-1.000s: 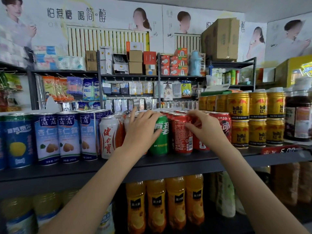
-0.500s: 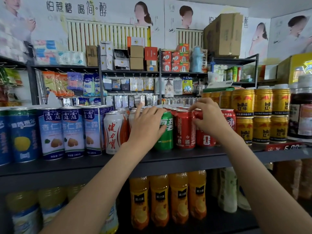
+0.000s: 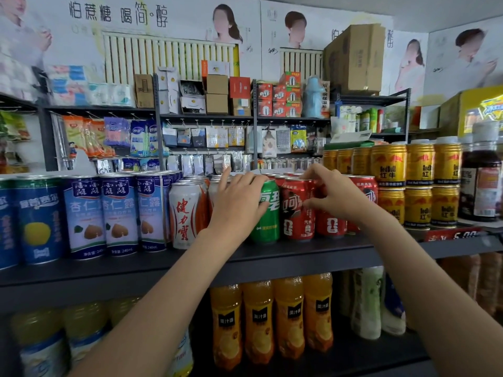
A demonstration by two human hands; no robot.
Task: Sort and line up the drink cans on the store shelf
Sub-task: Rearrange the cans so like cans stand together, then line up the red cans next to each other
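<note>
On the dark store shelf [image 3: 299, 253], my left hand [image 3: 236, 202] lies flat-fingered against the green can [image 3: 268, 213], steadying it, while my right hand [image 3: 336, 197] at 3 o'clock pinches a red can [image 3: 298, 213] to square the row.

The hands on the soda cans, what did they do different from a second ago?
The right hand slid left from the second red cola can to the front red cola can beside the green soda can; its fingertips now touch it. The left hand stayed spread on the green can. No can visibly shifted on the dark metal shelf.
</note>
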